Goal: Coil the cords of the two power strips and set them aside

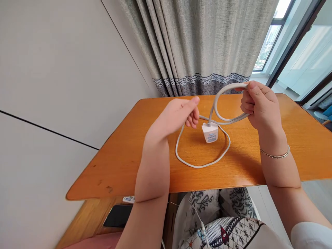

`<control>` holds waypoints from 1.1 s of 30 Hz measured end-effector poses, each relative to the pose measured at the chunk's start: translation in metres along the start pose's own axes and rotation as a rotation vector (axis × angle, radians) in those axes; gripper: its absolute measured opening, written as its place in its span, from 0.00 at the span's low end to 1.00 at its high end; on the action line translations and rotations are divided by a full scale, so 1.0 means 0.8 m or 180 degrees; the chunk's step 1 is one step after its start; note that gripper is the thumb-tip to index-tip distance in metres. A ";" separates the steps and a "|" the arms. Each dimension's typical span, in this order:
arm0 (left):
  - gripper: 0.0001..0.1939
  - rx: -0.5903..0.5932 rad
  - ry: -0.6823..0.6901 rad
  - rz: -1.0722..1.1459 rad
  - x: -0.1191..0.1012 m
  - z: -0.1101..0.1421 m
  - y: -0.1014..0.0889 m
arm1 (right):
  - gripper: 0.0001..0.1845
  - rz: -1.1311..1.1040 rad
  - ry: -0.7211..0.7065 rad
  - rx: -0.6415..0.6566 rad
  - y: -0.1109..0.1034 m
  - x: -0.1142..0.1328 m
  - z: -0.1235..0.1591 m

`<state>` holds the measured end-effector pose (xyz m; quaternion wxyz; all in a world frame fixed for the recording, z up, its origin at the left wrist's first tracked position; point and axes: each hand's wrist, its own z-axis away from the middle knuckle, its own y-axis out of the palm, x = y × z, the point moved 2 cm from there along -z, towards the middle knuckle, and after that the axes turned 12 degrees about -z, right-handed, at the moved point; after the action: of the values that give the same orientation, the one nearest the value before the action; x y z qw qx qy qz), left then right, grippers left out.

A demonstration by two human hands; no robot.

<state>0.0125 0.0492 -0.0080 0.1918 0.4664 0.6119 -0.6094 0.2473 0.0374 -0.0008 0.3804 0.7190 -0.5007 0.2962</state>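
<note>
White cable [204, 162] loops on the wooden table [116, 166], its plug block [210, 132] at centre. Right hand [259, 103] pinches a raised coil, far right. Left hand [181, 116], fingers loosely curled and empty, hovers just left of the block, nearer it.

The table [259, 162] is glossy, smooth orange wood. The cable [202, 165] and plug block [210, 132] look like matt white plastic. The curtain [197, 41] is coarse grey cloth.
</note>
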 end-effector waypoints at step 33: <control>0.16 0.0411 0.0520 0.0270 -0.028 0.016 0.026 | 0.27 0.1246 -0.0512 0.0775 0.035 -0.024 0.015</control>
<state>0.0362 0.0264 -0.0040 0.1365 0.5514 0.5647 -0.5987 0.2147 0.0307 -0.0158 0.1851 0.6701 -0.6197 0.3642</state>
